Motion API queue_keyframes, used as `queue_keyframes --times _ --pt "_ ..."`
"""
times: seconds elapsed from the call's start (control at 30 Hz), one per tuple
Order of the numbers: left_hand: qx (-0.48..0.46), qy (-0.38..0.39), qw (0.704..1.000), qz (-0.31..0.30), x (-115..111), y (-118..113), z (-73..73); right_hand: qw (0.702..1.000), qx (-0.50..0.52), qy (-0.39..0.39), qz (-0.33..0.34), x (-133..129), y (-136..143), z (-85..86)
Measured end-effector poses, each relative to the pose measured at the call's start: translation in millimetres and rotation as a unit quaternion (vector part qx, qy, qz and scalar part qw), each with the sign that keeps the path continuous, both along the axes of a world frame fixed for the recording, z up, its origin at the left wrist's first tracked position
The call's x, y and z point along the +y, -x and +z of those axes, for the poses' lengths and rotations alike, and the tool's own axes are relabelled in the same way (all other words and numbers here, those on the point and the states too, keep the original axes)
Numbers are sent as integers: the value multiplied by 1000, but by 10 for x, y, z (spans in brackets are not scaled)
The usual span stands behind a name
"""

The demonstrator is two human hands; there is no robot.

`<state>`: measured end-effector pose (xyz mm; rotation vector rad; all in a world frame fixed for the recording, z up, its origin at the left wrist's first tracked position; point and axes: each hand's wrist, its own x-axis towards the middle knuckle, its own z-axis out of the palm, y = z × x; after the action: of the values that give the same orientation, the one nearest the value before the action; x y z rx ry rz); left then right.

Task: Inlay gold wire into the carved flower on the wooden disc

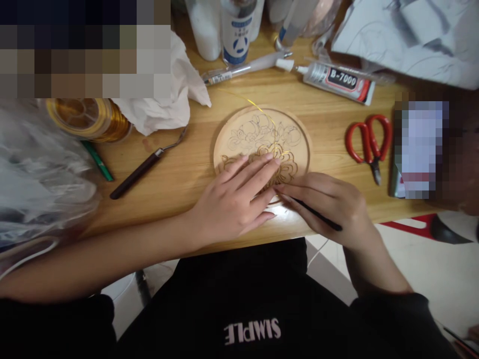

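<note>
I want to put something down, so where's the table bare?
Bare table shows between the hooked tool and the round board, and between that board and the red-handled cutters. Crowded: the back, with bottles, pen and glue, and the left, with spool and tissue.

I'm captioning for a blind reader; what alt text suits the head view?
A person's left hand rests on a round wooden disc bearing flower designs, while the right hand holds a slim dark tool at its near edge. Gold wire curves over the disc.

plastic bag (45, 174): left | tissue (162, 99): crumpled, upper left | pen (249, 67): just beside labelled bottle (235, 37)
</note>
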<state>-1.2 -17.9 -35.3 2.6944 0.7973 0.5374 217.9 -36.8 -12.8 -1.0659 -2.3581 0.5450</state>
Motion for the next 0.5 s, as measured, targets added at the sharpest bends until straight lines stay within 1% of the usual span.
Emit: queue_keyframes --times 0.17,0.33,0.43,0.5 --pt "-6 23 1000 -2 -9 3 0 998 -41 -12 36 57 -19 43" --pt "-4 8 1000 0 -7 3 -5 994 -77 -15 71 127 -9 131" --pt "-2 2 1000 -1 -2 4 -2 994 -81 -6 77 139 -7 145" --pt "-1 3 1000 -1 2 4 3 995 -66 5 70 130 -13 125"
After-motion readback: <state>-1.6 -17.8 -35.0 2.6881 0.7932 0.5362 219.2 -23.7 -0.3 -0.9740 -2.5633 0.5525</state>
